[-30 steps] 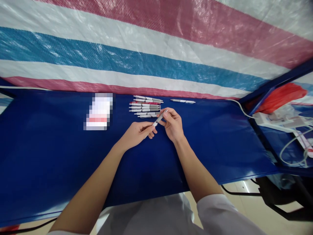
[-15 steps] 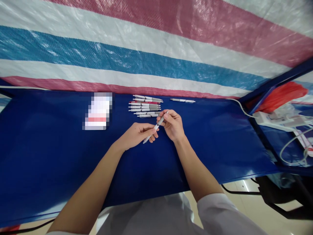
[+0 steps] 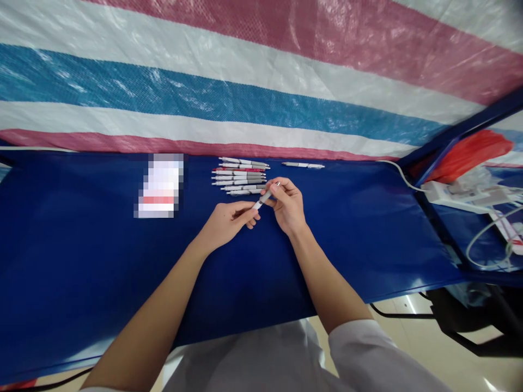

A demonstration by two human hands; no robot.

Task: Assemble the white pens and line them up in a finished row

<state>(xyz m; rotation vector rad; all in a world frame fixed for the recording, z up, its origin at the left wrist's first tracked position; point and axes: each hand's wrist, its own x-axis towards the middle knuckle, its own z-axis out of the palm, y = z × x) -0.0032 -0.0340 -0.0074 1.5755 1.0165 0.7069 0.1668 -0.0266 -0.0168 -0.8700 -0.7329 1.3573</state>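
Both my hands hold one grey and white pen [image 3: 265,198] above the blue table [image 3: 81,261]. My left hand [image 3: 229,222] pinches its lower white end. My right hand [image 3: 288,206] grips its upper grey end with curled fingers. Just behind my hands lies a row of several similar pens [image 3: 240,177], side by side. One more pen [image 3: 303,165] lies alone to the right of that row.
A blurred white and red packet [image 3: 159,193] lies left of the pens. A striped red, white and blue tarp [image 3: 245,87] hangs behind the table. At the right, a second surface holds a white power strip [image 3: 453,197], cables and a red bag [image 3: 469,153].
The pen has slid a little further into my left hand, so its lower tip no longer sticks out. Both hands have shifted slightly toward the row of pens.
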